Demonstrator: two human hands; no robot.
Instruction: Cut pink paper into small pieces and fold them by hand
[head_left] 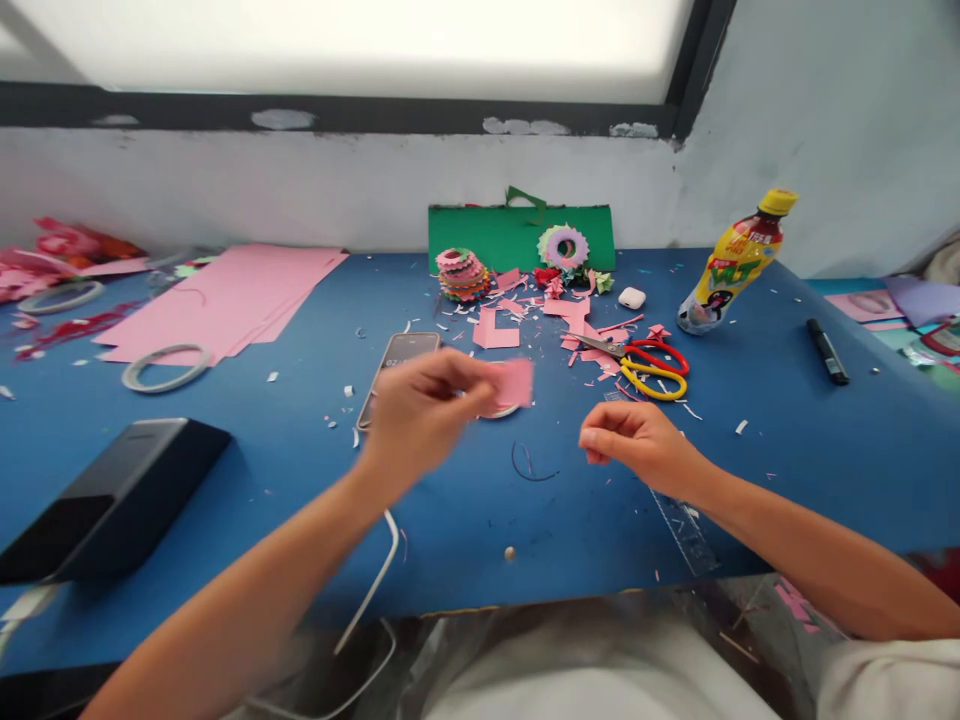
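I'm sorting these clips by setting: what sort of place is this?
Probably a paper-craft worktable by a window: pink paper sheets, scissors among paper scraps and finished paper rosettes on the blue tabletop.

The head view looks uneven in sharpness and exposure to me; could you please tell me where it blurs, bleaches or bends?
In the head view, the left hand and its pink paper piece are motion-blurred; the right hand and scissors stay sharp; the window is blown out white; the blue table bows at its edges.
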